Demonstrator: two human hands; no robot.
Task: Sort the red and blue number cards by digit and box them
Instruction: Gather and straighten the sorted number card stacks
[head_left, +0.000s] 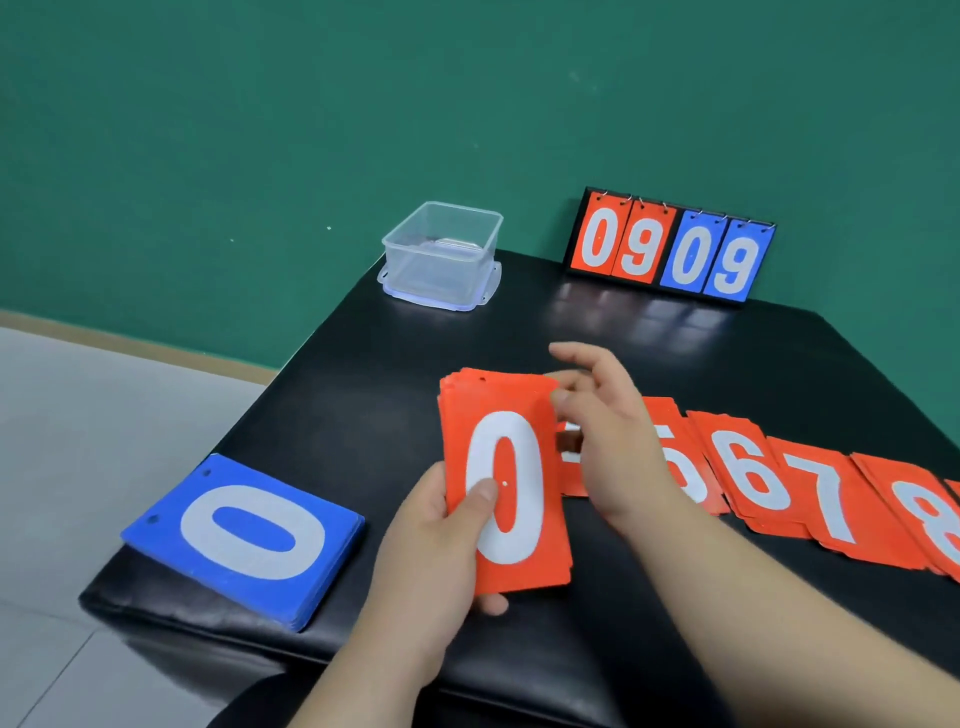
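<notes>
Red stack (514, 395) in our left hand (415, 551).
Thumb (480, 500) clamps the zero (527, 467); right fingers (587, 359), loosely apart, touch its top corner.

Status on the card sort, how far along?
Looks done: blue stack, 0 on top, lies at the left. In hand: left hand grips red stack, 0 on top; right hand at its far corner. Left: red 5, 6, 7, 8 cards spread in a row; clear box holds no cards.
</notes>
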